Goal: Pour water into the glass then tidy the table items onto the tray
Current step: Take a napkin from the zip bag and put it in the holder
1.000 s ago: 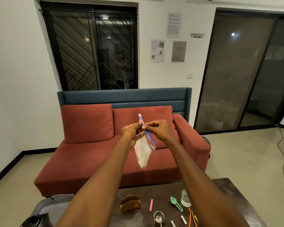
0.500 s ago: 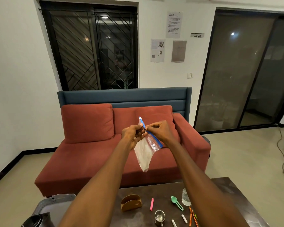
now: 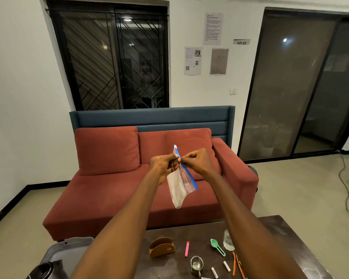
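Observation:
Both my hands are raised in front of me, above the table. My left hand (image 3: 164, 165) and my right hand (image 3: 197, 161) pinch the blue zip edge of a clear plastic zip bag (image 3: 180, 185), which hangs down empty between them. Below, on the dark table (image 3: 274, 234), lie a glass of water (image 3: 228, 241), a green spoon (image 3: 217, 246), a pink clip (image 3: 187, 249), a small steel cup (image 3: 196, 265), a wooden napkin holder (image 3: 162, 247), white sticks (image 3: 226, 266) and orange sticks (image 3: 235, 263). A grey tray (image 3: 69, 250) sits at the lower left.
A dark jug (image 3: 45, 269) stands on the tray's near corner. A red sofa (image 3: 109, 190) faces the table's far edge. A cable (image 3: 346, 190) runs along the floor at right. My forearms hide part of the table.
The bag has swung lower and turned so its blue zip edge points down to the right. My hands stayed close together at the zip's top end.

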